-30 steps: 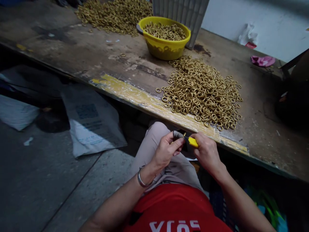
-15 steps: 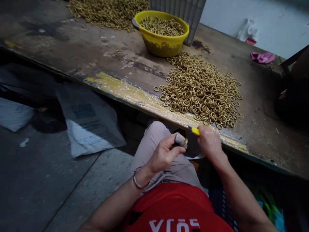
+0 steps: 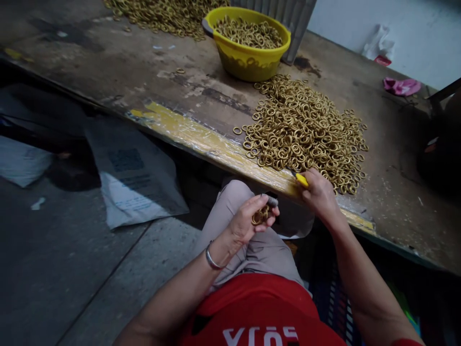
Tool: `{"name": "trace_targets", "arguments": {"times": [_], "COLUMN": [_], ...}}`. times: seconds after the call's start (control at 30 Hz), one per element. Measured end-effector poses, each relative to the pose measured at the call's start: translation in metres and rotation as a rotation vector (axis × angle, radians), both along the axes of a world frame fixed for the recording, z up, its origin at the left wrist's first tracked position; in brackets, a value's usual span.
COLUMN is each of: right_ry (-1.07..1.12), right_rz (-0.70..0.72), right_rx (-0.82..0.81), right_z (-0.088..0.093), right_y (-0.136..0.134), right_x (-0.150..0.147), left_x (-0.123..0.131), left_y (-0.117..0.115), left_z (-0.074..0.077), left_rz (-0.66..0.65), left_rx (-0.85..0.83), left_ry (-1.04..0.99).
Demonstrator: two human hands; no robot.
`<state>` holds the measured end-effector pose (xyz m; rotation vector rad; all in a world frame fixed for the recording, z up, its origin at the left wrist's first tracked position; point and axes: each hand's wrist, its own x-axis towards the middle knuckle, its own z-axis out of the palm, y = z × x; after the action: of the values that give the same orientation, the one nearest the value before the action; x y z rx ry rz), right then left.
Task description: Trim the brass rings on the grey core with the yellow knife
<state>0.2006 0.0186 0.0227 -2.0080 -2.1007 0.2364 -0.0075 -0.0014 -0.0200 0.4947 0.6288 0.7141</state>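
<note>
Several brass-coloured rings (image 3: 260, 216) lie in the palm of my left hand (image 3: 248, 220), its fingers curled around them above my lap. A grey covering (image 3: 272, 202) wraps one fingertip of that hand. My right hand (image 3: 319, 193) is closed on a yellow-handled knife (image 3: 301, 180) at the table's front edge. The tool's dark tip points left, and most of its handle is hidden in the fist. Just beyond that hand spreads a loose pile of rings (image 3: 306, 127) on the worn table (image 3: 144, 72).
A yellow basin (image 3: 248, 65) full of rings stands behind the pile, against a grey ribbed crate (image 3: 297, 29). Another ring heap (image 3: 162, 17) lies at the far left. A pink cloth (image 3: 401, 86) is at the back right. White sacks (image 3: 129, 192) rest on the floor.
My left hand has turned palm up, bringing the rings in it into view. My right hand has moved slightly up and right, to the table edge by the pile, with the knife.
</note>
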Motion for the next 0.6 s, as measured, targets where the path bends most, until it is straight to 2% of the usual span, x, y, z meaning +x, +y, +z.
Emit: {"name": "trace_targets", "arguments": {"times": [0.13,0.23,0.4,0.5,0.6], "right_ry": [0.502,0.627,0.661,0.556,0.318], "right_rz": [0.233,0.274,0.275,0.231,0.184], "right_rx": [-0.179,-0.256,-0.216,-0.085,-0.008], "right_z": [0.013,0.020,0.022,0.020,0.016], "right_y": [-0.014,-0.021,-0.030,-0.042,-0.057], "right_x": [-0.002,-0.009,-0.020,-0.026,-0.030], "left_x": [0.003,0.005,0.004,0.003,0.003], "left_y": [0.003,0.002,-0.005,-0.009,-0.012], "left_z": [0.005,0.007,0.011,0.014,0.016], "left_rz": [0.088,0.022,-0.088,-0.040,0.035], "left_rx": [0.119,0.148,0.085,0.078,0.118], "left_ry": [0.139,0.132,0.079,0.085,0.144]}}
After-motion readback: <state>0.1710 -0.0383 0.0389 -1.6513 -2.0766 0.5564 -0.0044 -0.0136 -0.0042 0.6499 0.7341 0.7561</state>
